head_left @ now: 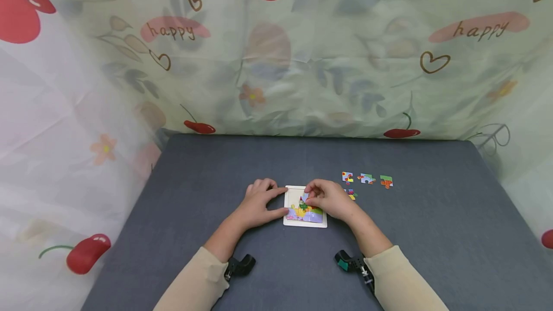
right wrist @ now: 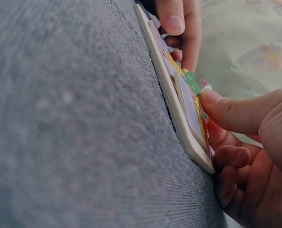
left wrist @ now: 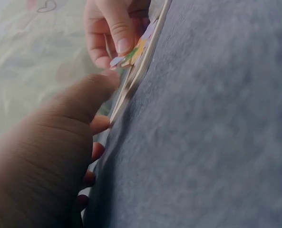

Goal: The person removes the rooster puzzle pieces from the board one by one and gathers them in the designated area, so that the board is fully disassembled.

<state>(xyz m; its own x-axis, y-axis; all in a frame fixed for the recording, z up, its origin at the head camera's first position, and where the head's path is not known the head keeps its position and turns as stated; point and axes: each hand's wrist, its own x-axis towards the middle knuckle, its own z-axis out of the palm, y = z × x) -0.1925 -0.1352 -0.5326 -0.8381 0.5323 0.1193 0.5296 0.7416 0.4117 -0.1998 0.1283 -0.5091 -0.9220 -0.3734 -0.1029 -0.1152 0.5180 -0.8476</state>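
Risks (judged): main one is the pc in the R hand point(head_left: 330, 199) going in skewed. Cause: row beneath isn't flush. R wrist view shows a lilac pc point(right wrist: 188, 107) at the near R side tilted up, its edge proud of the tray point(head_left: 293, 197) rim. Pressing beside it could pop it further or jam the tabs. 2nd: tray could skid on the grey tabletop point(head_left: 289, 263) if the L hand point(head_left: 257, 205) eases off, since its contact is only at the L edge. 3rd: R forearm/wrist might sweep the loose pcs point(head_left: 366, 178) on pulling back; nearest one point(head_left: 352, 195) sits just beside the R hand, partly hidden.

Positions: tray lies flat btwn the hands. L hand not clenched, thumb + index stretched to the tray's L edge, grasping no pc. R hand is over the tray's R part, thumb + fingertips pinching a small puzzle pc point(head_left: 305, 197), approx. mid-tray, just above the joined pcs point(head_left: 307, 215) along the near side. Whether the held pc touches them: can't tell, fingers in the way.
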